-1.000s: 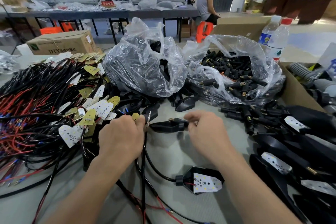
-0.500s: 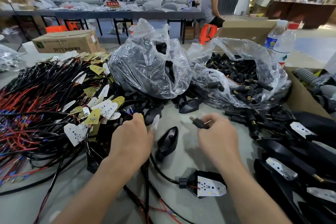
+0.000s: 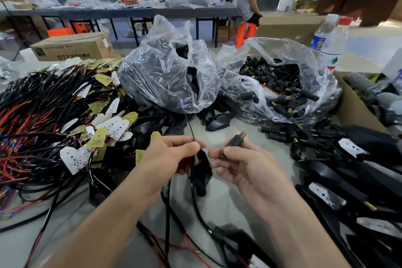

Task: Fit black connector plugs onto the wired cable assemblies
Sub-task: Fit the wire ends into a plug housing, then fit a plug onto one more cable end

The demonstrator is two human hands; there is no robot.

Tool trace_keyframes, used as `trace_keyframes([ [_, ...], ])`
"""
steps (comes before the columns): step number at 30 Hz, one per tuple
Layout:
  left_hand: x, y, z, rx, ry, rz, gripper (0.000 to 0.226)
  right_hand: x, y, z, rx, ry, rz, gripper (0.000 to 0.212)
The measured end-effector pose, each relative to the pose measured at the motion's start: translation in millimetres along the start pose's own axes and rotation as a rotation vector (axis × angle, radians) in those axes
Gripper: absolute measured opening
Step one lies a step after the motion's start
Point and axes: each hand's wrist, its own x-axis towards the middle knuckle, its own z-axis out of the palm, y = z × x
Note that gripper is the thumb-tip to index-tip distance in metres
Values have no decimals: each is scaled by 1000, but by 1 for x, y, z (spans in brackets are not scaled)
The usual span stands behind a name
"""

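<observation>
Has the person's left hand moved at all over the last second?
Yes. The left hand, pinching a thin black cable, has moved right, away from the white heart-shaped circuit board, toward the right hand holding a small black connector plug.

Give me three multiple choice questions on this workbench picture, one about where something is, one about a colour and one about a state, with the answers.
1. Where does the open bag of loose plugs lie?
A. on a cardboard box
B. beyond the right hand
C. on the floor

2. What colour is the cap of the front water bottle?
A. red
B. blue
C. green

3. How does the connector plug in the right hand stand to the cable that the left hand pinches?
A. pushed onto it
B. taped to it
C. held apart from it

Answers: 1 B, the bag lies past that hand's fingertips. 2 A, the cap shows red. 3 C, a gap shows between plug and cable.
</observation>
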Motion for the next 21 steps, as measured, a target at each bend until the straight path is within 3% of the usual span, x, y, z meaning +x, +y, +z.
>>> trace_keyframes([
  [6, -7, -9, 16, 36, -94, 89, 26, -1, 5, 3, -182, -39, -22, 21],
  [11, -14, -10, 14, 696, 40, 358, 13, -3, 9, 8, -245, -35, -167, 17],
  [14, -19, -11, 20, 905, 42, 415, 2, -2, 16, 10, -401, 72, -296, 13],
  [17, -22, -10, 24, 743, 86, 358, 14, -1, 15, 10, -254, 128, -278, 14],
  [19, -20, -8, 26, 439, 188, 256, 6, -1, 11, 7, -201, 130, -248, 18],
  [21, -17, -9, 28, 129, 269, 144, 19, -1, 7, 5, -159, 91, -193, 19],
])
